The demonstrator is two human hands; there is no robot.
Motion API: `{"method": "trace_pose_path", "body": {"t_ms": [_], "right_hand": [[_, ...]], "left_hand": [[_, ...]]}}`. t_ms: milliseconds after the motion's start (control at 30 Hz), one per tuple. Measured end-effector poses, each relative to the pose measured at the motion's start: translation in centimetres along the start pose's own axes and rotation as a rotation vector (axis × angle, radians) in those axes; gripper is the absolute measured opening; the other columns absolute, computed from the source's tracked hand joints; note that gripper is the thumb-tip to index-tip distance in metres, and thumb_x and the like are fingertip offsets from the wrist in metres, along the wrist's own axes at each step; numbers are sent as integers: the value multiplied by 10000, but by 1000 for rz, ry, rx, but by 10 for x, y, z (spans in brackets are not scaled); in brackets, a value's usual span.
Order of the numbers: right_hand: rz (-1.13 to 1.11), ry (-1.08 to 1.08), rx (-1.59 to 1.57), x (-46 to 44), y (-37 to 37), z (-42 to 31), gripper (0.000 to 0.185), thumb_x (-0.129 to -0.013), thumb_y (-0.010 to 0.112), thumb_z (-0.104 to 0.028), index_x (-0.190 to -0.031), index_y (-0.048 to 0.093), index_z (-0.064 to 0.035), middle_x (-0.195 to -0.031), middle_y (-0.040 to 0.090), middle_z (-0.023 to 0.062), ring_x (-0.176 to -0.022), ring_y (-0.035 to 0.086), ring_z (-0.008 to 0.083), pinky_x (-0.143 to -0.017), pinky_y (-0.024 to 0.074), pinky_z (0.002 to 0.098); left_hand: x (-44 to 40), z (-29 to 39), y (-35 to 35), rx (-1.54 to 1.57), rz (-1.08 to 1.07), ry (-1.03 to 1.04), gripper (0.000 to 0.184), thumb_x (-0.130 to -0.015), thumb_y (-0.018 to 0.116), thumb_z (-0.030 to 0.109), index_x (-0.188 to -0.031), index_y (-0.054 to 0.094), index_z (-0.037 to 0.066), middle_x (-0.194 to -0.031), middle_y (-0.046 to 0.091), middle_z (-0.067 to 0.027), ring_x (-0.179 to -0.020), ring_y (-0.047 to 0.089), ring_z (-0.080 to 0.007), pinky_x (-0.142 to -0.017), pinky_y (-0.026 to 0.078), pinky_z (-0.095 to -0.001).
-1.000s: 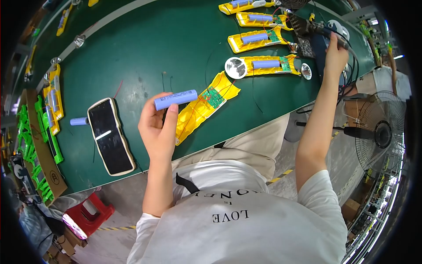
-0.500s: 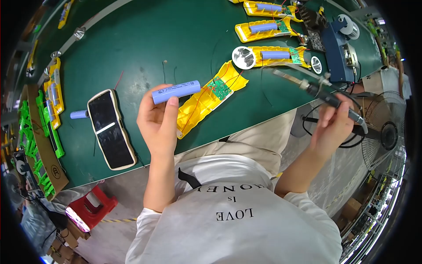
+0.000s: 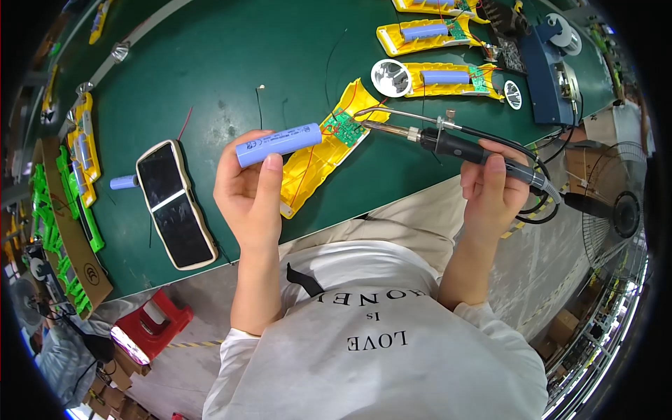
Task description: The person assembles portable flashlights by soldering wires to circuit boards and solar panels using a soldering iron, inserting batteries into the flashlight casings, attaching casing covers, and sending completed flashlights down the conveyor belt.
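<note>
Between the thumb and fingers of my left hand (image 3: 250, 189) is a purple cylindrical battery cell (image 3: 278, 145), held above a yellow plastic housing half (image 3: 308, 175). A green circuit board (image 3: 344, 130) with red and dark wires sits in that housing. My right hand (image 3: 497, 185) grips a black soldering iron (image 3: 455, 147) with a thin metal feed tube along its top. The iron points left, its tip at the right edge of the circuit board; whether it touches cannot be made out.
Yellow housings (image 3: 448, 78) with cells and boards lie at the back right, beside a blue soldering station (image 3: 548, 77). A phone (image 3: 175, 203) lies on the left, near another cell (image 3: 124, 182) and a carton (image 3: 77, 245) of green parts. A fan (image 3: 625, 213) stands at right.
My right hand has swung the soldering iron left and levelled it, bringing its tip from open air to the circuit board. My left hand stays nearly still with the battery cell.
</note>
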State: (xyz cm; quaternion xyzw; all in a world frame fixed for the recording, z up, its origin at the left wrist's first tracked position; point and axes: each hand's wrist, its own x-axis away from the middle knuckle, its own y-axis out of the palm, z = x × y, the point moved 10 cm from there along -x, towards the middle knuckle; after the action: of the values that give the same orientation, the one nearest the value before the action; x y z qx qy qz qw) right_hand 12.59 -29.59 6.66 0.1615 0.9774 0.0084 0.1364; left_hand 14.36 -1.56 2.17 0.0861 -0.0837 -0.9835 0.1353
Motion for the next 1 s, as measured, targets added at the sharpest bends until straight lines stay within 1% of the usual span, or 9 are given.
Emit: {"method": "trace_pose_path", "body": {"t_ms": [33, 100, 167, 633, 833, 900, 967, 1000], "right_hand": [[-5, 21, -3, 0, 2, 2, 136, -791, 463, -69, -861, 482, 47, -516, 474, 83, -393, 409, 85, -368, 316, 180], [-10, 41, -7, 0, 4, 4, 132, -789, 461, -61, -861, 484, 47, -519, 477, 85, -394, 410, 85, -367, 320, 179], [-37, 43, -20, 0, 7, 6, 136, -788, 468, -63, -863, 487, 49, -521, 481, 87, -395, 412, 87, -363, 318, 179], [-44, 52, -16, 0, 9, 7, 146, -787, 491, -81, -862, 497, 44, -521, 484, 86, -393, 409, 81, -355, 309, 173], [-38, 43, -19, 0, 9, 6, 136, -785, 489, -70, -862, 501, 42, -542, 484, 82, -401, 414, 78, -356, 309, 172], [-44, 38, -22, 0, 9, 6, 134, -785, 488, -68, -863, 502, 40, -543, 482, 77, -403, 414, 77, -357, 309, 173], [-60, 48, -45, 1, 10, 7, 122, -781, 483, -49, -854, 505, 46, -608, 482, 74, -415, 426, 77, -358, 316, 177], [-59, 48, -46, 1, 11, 7, 122, -781, 483, -49, -854, 505, 46, -608, 482, 74, -415, 426, 77, -358, 316, 177]], "left_hand": [[0, 0, 0, -1, -1, -1, 197, -757, 513, 64, -920, 487, -43, -884, 521, -96, -808, 506, -145, -761, 396, -259], [0, -1, 0, 41, 1, -16, 199, -739, 532, 16, -926, 483, -34, -887, 513, -80, -813, 492, -116, -737, 393, -235], [0, -1, 0, 41, -7, -18, 200, -739, 533, 19, -926, 483, -34, -885, 514, -80, -812, 492, -116, -736, 393, -234], [0, 1, 0, 39, -20, -8, 192, -741, 523, 15, -923, 483, -32, -877, 513, -77, -803, 491, -112, -732, 390, -228], [1, -1, -1, 28, -12, -24, 196, -743, 523, 29, -925, 484, -33, -859, 522, -72, -794, 493, -109, -728, 389, -223], [1, 1, 0, -15, 6, -12, 203, -750, 507, 81, -916, 491, -36, -863, 518, -72, -768, 473, -100, -698, 367, -210], [1, 1, 0, -14, 3, -14, 203, -751, 506, 83, -915, 491, -35, -863, 519, -72, -770, 473, -100, -698, 367, -210], [1, 1, 0, -13, 1, -17, 202, -752, 506, 85, -914, 491, -35, -863, 519, -72, -771, 473, -100, -697, 367, -210]]}}
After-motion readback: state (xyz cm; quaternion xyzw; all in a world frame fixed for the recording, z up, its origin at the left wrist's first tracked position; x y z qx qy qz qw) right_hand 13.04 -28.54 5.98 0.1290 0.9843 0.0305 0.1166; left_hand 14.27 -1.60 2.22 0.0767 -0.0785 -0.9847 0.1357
